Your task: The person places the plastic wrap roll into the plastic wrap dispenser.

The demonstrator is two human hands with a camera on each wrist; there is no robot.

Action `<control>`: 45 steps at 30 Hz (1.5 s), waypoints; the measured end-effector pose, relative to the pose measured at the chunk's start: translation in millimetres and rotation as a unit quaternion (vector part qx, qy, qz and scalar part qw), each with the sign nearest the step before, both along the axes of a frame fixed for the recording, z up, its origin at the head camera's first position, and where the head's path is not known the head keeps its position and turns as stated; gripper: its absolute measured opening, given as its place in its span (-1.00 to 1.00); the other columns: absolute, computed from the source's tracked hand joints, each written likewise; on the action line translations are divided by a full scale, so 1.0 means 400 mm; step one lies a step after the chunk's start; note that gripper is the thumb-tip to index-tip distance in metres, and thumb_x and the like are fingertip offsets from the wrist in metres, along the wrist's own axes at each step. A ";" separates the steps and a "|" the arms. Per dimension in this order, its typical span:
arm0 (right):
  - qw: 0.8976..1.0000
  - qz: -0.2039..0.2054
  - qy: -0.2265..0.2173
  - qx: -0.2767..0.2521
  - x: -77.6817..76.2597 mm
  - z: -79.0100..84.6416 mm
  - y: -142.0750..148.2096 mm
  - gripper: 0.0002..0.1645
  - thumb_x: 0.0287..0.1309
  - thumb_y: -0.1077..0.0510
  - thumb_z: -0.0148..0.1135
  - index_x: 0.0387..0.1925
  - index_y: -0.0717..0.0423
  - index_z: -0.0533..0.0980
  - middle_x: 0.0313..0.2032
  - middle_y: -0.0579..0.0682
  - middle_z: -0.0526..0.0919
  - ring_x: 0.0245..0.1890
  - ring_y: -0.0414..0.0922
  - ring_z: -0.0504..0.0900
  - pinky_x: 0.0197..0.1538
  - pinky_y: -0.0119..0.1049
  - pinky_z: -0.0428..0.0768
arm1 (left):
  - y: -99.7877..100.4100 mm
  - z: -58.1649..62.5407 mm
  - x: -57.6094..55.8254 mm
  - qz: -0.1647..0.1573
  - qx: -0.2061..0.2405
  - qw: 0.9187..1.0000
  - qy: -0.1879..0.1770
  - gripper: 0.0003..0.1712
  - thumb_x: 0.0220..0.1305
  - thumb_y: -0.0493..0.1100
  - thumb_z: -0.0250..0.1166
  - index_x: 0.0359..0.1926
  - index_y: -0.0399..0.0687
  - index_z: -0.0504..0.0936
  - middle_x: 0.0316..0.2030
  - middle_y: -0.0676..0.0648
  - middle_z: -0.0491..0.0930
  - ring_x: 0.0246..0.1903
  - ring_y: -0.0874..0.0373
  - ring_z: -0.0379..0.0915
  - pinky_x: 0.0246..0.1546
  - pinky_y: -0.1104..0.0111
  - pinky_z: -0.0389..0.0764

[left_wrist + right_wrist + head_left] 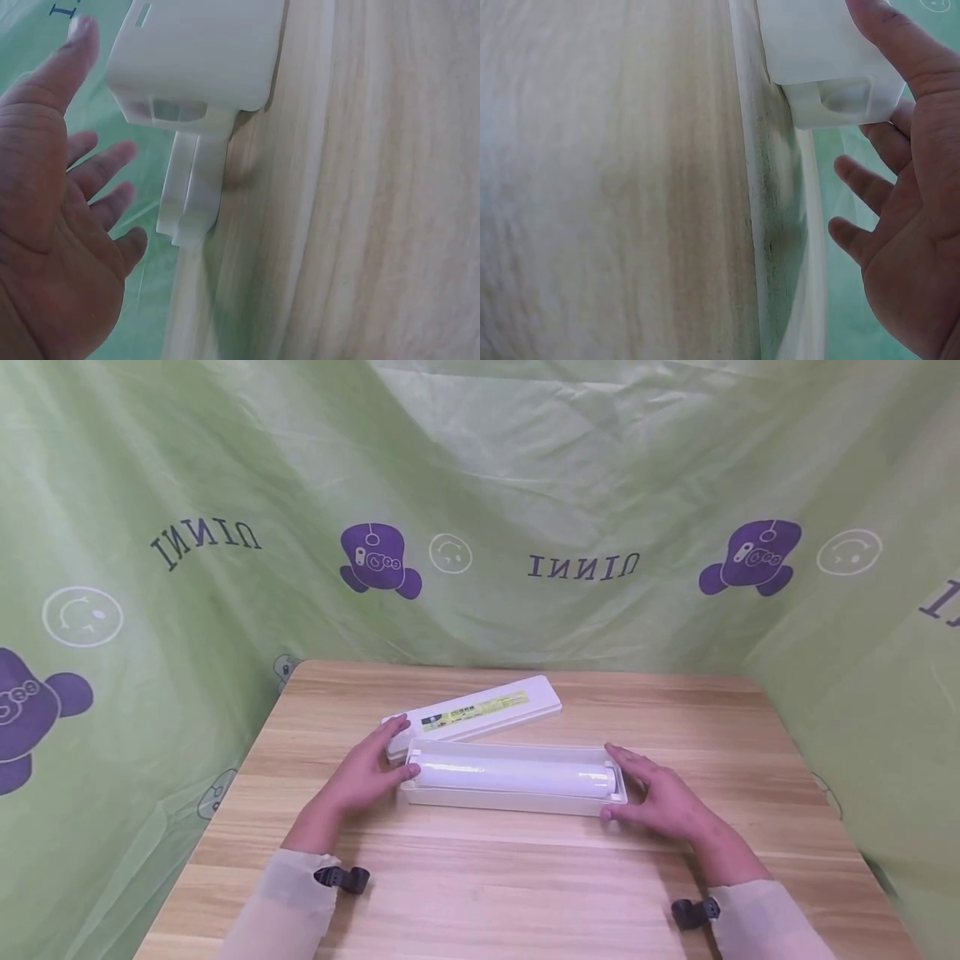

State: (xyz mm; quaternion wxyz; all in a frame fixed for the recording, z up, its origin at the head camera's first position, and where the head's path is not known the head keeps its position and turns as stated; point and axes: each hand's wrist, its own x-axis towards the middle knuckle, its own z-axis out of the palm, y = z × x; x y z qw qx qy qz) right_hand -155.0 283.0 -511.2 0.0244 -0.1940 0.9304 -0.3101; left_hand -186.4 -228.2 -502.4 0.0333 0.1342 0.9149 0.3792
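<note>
Head view shows a big green cloth [480, 460] hanging behind and beside a wooden table [510, 885]. Near the middle of the table sits a long white box [517, 804]. A long white lid [480, 724] lies slanted just behind it, with its right end farther back. A shiny white roll [510, 774] lies inside the box, along its length. The left hand [363, 781] is at the box's left end, its grip loose and its fingers apart, with some fingertips by the lid. The right hand [667, 802] is at the other end, its grip spread wide, thumb by the front corner and fingers by the back one. I cannot tell how hard either hand touches. A little yellow-green label [476, 710] is on the lid.
</note>
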 end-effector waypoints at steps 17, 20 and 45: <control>1.000 0.005 -0.008 -0.001 0.001 0.007 -0.002 0.33 -0.06 -0.44 0.53 0.60 0.03 0.19 0.51 0.24 0.27 0.47 0.39 0.24 0.45 0.37 0.21 | -0.023 -0.008 -0.035 0.047 0.000 0.999 0.027 -0.10 0.47 0.06 0.30 0.66 0.11 0.07 0.59 -0.04 0.15 0.57 -0.15 -0.01 0.55 -0.13 0.06; 1.000 0.005 -0.007 -0.001 0.000 0.007 -0.002 0.33 -0.06 -0.44 0.53 0.60 0.03 0.19 0.51 0.24 0.28 0.46 0.39 0.25 0.45 0.37 0.21 | -0.024 -0.010 -0.039 0.052 -0.004 0.998 0.028 -0.09 0.43 -0.01 0.34 0.65 0.11 0.09 0.60 -0.12 0.12 0.57 -0.19 0.00 0.54 -0.15 0.07; 1.000 0.000 -0.014 0.006 -0.002 0.011 -0.002 0.34 -0.08 -0.44 0.53 0.60 0.01 0.18 0.53 0.18 0.26 0.46 0.37 0.26 0.46 0.35 0.20 | -0.020 -0.034 -0.088 0.050 -0.066 0.996 0.013 0.17 0.13 -0.06 0.58 0.60 -0.27 0.10 0.55 -0.35 0.14 0.53 -0.33 0.02 0.54 -0.16 0.06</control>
